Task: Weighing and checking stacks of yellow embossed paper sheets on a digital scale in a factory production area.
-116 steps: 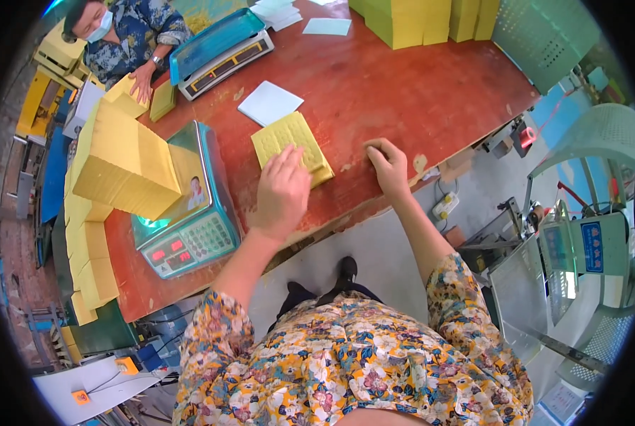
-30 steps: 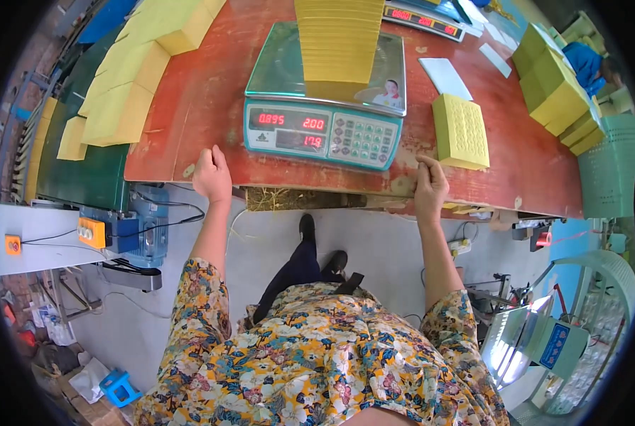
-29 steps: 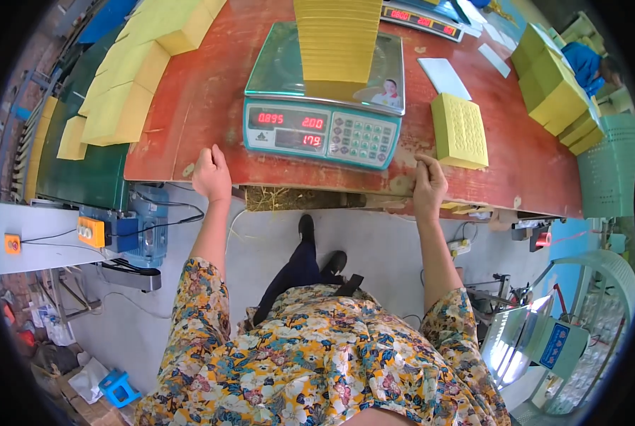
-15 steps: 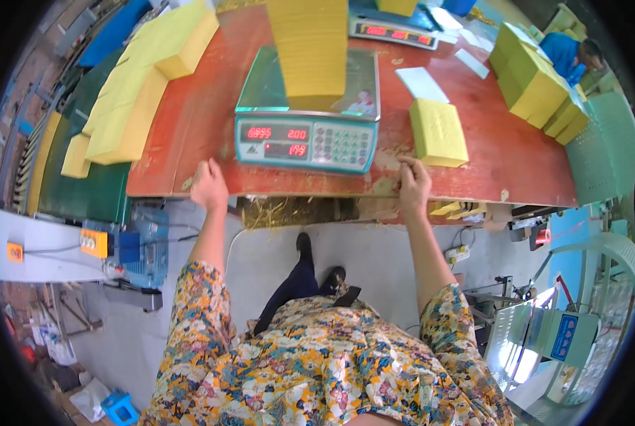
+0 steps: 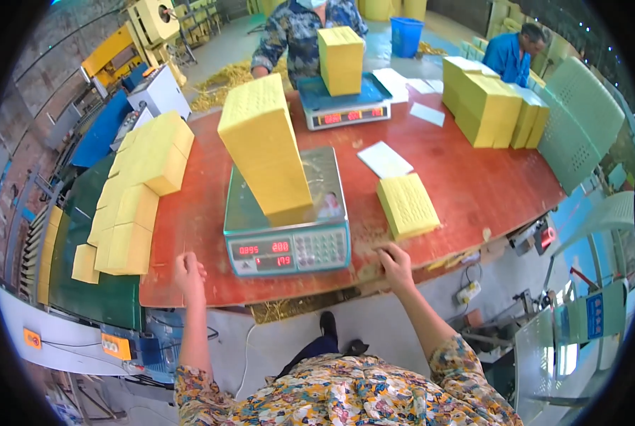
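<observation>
A digital weighing scale (image 5: 286,250) with a lit red display stands on the red table in front of me. On its glassy metal pan rises a tall stack of yellow paper (image 5: 266,153), leaning to the left in this view. My left hand (image 5: 190,273) is curled closed at the table's near edge, left of the scale, with nothing visible in it. To the right of the scale, my right hand (image 5: 394,263) rests closed by the table edge, also with nothing visible in its fingers. Just beyond it lies a short yellow paper block (image 5: 407,206), apart from the fingers.
Yellow paper blocks (image 5: 147,160) line the left side, some on a green surface (image 5: 111,298). Across the table, a person in camouflage (image 5: 307,35) stands behind a second scale (image 5: 347,113) bearing another yellow stack. White sheets (image 5: 385,159) and more yellow blocks (image 5: 482,106) lie right, near a person in blue.
My view has tilted upward, so the far side and the people there show more. Both hands stay closed near the table edge. The stack remains on the scale, with the same display reading.
</observation>
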Motion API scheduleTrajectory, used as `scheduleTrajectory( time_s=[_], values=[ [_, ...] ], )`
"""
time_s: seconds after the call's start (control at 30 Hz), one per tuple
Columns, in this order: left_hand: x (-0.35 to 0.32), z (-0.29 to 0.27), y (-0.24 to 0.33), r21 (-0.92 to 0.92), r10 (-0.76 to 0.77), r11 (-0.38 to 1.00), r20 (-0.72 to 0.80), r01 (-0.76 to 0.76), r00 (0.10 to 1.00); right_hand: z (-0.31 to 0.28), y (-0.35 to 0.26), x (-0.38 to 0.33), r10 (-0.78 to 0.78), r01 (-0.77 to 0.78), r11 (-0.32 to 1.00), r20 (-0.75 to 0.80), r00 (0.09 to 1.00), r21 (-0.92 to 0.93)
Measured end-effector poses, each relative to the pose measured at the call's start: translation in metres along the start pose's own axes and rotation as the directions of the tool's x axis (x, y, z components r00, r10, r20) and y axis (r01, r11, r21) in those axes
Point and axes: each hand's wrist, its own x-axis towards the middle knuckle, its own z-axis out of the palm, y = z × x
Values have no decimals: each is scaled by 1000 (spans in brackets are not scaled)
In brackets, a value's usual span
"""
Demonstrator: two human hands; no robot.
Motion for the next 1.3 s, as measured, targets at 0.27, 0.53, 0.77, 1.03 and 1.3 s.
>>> scheduleTrajectory(
  time_s=[0.27,0.53,0.77,1.03,1.3],
  values=[
    [88,70,184,-443,149,897,345,20,927,56,-99,74,-74,78,975,-27,997,209],
    [165,141,249,-157,18,967,828,202,560,175,-125,234,-113,69,933,104,988,354],
    [132,152,273,86,-188,961,900,264,394,197,-109,254,-101,68,984,208,973,163],
    [86,134,249,-48,-56,943,953,331,297,170,-102,186,-136,136,990,2,991,29],
    [58,158,270,150,-217,937,958,315,189,100,-93,133,-317,292,947,-263,911,-130]
  ],
)
